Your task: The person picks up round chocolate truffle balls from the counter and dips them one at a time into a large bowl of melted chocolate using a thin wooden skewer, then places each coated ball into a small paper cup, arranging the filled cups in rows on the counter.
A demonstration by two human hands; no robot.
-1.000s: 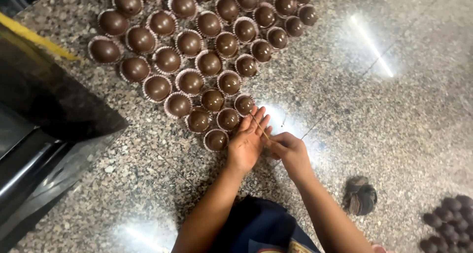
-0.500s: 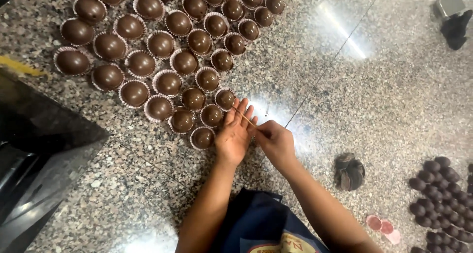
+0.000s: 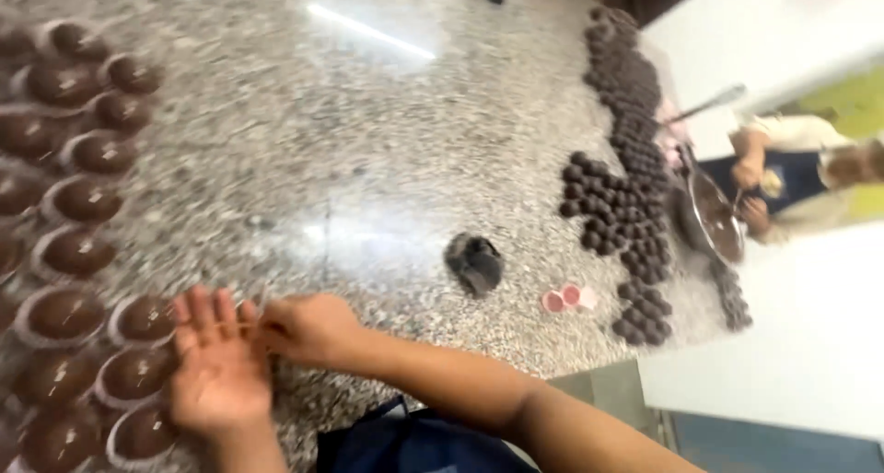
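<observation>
1. The left hand (image 3: pixel 216 362) lies flat and open, fingers spread and pointing toward twelve o'clock, at the lower left of the speckled granite counter (image 3: pixel 387 132).
2. The right hand (image 3: pixel 308 330) sits just at its three o'clock side, fingers curled narrow and pinched against the left hand's fingertips; what it pinches is too small and blurred to tell.
3. Chocolate-filled paper cups (image 3: pixel 138 372) lie touching the left hand at its nine o'clock side, one cup (image 3: pixel 147 316) just beside the fingertips; more cups run in rows toward eleven o'clock up the counter's left edge.
4. At two o'clock from the hands, well apart, a dark crumpled lump (image 3: pixel 475 263) rests on the bare counter.
5. Just past it at three o'clock lie small pink cups (image 3: pixel 566 298).
6. Farther toward two o'clock, many small dark chocolate balls (image 3: pixel 626 215) crowd in a long band along the counter's far side.
7. Beyond them, another person's hands (image 3: pixel 750 192) are at a metal bowl (image 3: pixel 709 215) of melted chocolate.
8. A dark blue apron (image 3: pixel 414 441) shows at six o'clock under the forearms.
</observation>
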